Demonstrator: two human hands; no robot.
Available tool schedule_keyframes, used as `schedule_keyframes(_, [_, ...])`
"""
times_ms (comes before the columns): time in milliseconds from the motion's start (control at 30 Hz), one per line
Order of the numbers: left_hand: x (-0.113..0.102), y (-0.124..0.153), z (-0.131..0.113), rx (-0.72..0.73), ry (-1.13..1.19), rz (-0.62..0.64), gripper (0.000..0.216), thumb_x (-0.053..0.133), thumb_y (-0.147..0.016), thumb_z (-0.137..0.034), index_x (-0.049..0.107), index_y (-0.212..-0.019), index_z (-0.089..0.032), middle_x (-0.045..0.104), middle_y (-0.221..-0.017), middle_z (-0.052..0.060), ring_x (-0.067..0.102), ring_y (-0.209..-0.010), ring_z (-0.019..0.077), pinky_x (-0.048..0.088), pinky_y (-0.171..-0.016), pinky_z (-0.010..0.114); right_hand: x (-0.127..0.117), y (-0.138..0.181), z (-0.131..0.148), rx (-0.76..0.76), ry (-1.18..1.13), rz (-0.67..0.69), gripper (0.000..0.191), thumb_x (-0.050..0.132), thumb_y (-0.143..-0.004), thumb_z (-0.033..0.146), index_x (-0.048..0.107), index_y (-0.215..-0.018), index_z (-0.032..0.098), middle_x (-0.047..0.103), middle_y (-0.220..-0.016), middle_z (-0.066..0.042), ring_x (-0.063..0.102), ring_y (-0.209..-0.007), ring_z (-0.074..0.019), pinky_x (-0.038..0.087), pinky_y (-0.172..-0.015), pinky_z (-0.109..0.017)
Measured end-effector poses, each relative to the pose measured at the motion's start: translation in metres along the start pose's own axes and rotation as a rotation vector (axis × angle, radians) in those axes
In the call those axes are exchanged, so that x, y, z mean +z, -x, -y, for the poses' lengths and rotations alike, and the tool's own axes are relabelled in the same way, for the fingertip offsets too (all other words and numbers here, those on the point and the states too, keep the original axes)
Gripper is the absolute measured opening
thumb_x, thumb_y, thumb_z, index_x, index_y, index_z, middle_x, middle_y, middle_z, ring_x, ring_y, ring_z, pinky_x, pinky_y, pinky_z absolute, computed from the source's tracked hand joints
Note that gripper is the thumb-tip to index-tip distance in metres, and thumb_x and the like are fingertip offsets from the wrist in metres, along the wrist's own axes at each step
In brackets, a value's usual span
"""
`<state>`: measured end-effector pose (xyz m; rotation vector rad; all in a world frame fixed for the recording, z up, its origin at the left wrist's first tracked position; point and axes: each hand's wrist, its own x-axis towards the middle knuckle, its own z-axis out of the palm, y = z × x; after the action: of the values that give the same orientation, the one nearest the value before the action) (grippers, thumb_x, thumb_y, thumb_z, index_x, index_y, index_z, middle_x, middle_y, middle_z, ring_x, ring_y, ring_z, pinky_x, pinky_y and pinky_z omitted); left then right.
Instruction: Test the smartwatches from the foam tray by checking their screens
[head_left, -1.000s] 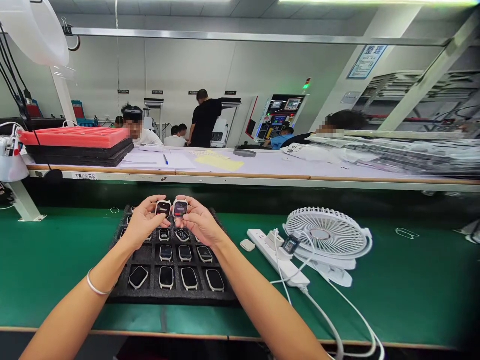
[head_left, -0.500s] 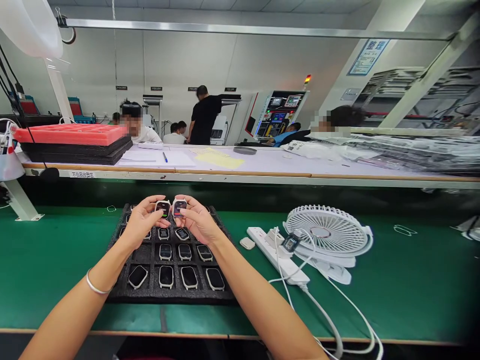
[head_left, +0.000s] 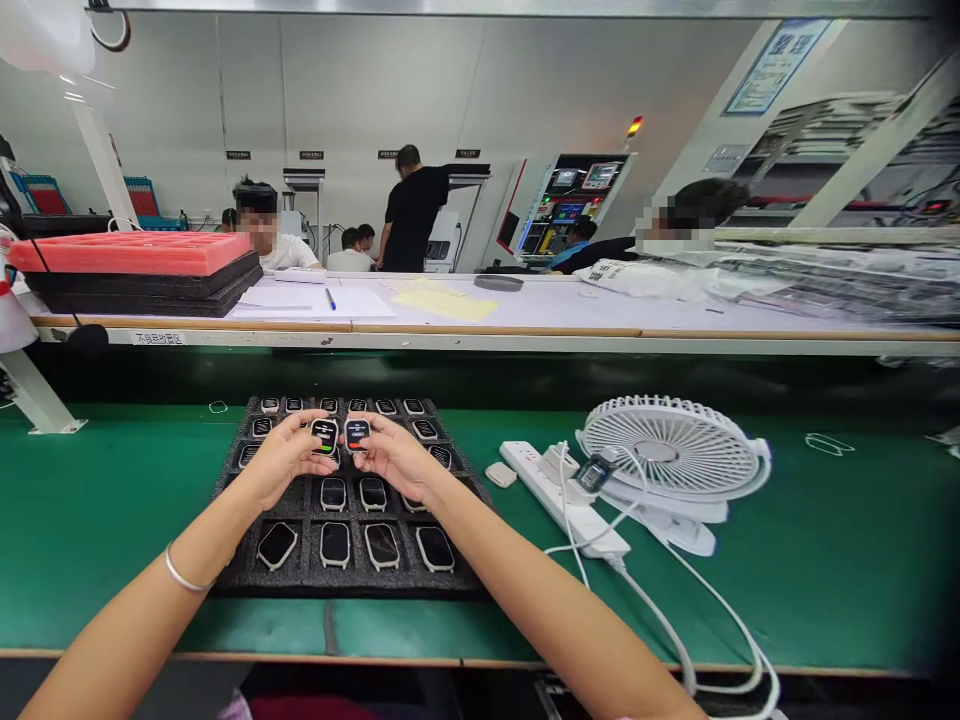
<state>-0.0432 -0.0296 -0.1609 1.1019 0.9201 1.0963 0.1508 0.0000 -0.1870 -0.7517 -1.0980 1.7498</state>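
Holding a left watch point(head_left: 325, 436) in the left hand point(head_left: 289, 458) and a right watch point(head_left: 357, 434) in the right hand point(head_left: 396, 455); no strap visible on either. Both are up over the far half of the black foam tray point(head_left: 352, 583), side by side, small gap between cases. The tray sits left of middle on the green table point(head_left: 90, 500), close to its near edge.

Left grip: thumb and fingers closed narrow on the case, screen lit, green patch low down. Right grip: same pinch, red patch low on the screen. Both thumbs are at the lower screen area; can't tell if either presses. Screen text is too small to read.

Handling, my read: light, stiff, no give. Glass probably slick, scratches easily, could crack on a drop. Take hold by the case rim, opposite sides, fingers behind, thumb off the glass unless touching it on purpose. Foam should cushion a slip; bare table less so.

Tray watches point(head_left: 334, 546) lie in pockets; the near row shows four dark screens, leftmost skewed. Toward the table's right edge: white square piece point(head_left: 501, 474), power strip point(head_left: 536, 492) with plugs and cables, white fan point(head_left: 667, 435).
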Motion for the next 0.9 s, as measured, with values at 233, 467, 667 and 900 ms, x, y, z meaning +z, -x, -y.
schedule_keyframes(233, [-0.002, -0.015, 0.007, -0.177, 0.031, -0.040, 0.047, 0.062, -0.076, -0.012, 0.050, -0.121, -0.017, 0.069, -0.069, 0.001, 0.070, -0.061, 0.0137, 0.056, -0.070, 0.027, -0.015, -0.011, -0.004, 0.171, 0.019, -0.072, 0.039, 0.064, -0.068, 0.010, 0.057, -0.104, 0.019, 0.072, -0.076, -0.001, 0.069, -0.057, -0.0140, 0.051, -0.056, -0.024])
schedule_keyframes(467, [-0.005, -0.016, 0.025, -0.245, 0.085, -0.023, 0.047, 0.070, -0.072, -0.018, 0.051, -0.115, -0.018, 0.068, -0.077, 0.001, 0.069, -0.062, 0.0145, 0.054, -0.066, 0.027, -0.017, -0.003, -0.015, 0.097, -0.082, -0.079, 0.040, 0.069, -0.070, 0.013, 0.057, -0.108, 0.019, 0.074, -0.091, -0.004, 0.069, -0.058, -0.0126, 0.051, -0.058, -0.024])
schedule_keyframes(667, [-0.010, -0.009, 0.033, -0.236, 0.131, -0.021, 0.047, 0.075, -0.074, -0.028, 0.054, -0.115, -0.020, 0.069, -0.090, 0.003, 0.070, -0.066, 0.0154, 0.054, -0.064, 0.026, -0.018, 0.014, -0.024, 0.127, -0.074, -0.008, 0.043, 0.069, -0.071, 0.012, 0.058, -0.112, 0.020, 0.072, -0.089, -0.002, 0.071, -0.063, -0.0135, 0.052, -0.059, -0.023])
schedule_keyframes(900, [-0.013, -0.011, 0.032, -0.303, 0.171, -0.083, 0.051, 0.070, -0.079, -0.033, 0.055, -0.124, -0.016, 0.069, -0.084, 0.005, 0.070, -0.063, 0.0185, 0.055, -0.059, 0.029, -0.017, 0.016, -0.026, 0.184, -0.057, 0.018, 0.041, 0.068, -0.074, 0.012, 0.058, -0.113, 0.020, 0.069, -0.092, -0.002, 0.071, -0.065, -0.0130, 0.052, -0.058, -0.022])
